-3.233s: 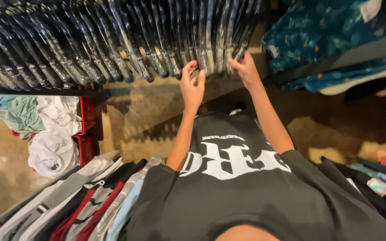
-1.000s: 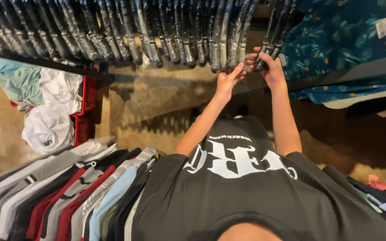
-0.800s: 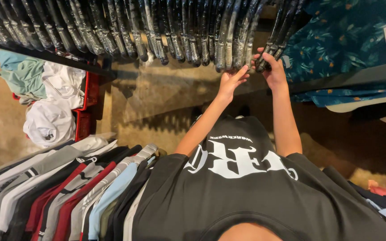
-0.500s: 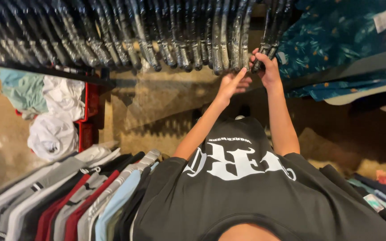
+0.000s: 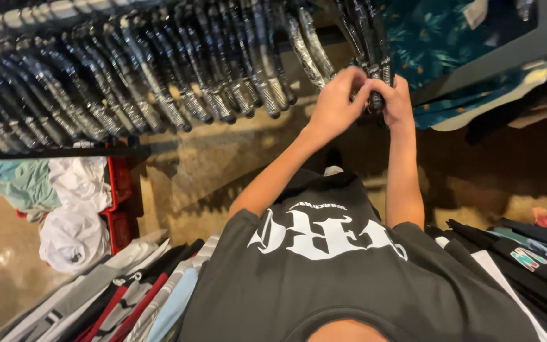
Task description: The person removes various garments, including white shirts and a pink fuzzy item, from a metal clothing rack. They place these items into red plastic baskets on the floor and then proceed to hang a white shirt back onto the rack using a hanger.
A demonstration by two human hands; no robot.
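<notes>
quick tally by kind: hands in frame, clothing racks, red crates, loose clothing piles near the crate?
Hands: 2, left hand and right hand, both at the black bagged garments
Clothing racks: 3, upper rack, lower left row, lower right row
Red crates: 1
Loose clothing piles: 1
Total: 7

- Dark charcoal short-sleeved T-shirt [image 5: 349, 285] covers the torso.
- Large white gothic lettering [image 5: 324, 235] spans its chest.
- Both forearms are bare below the sleeves.
</notes>
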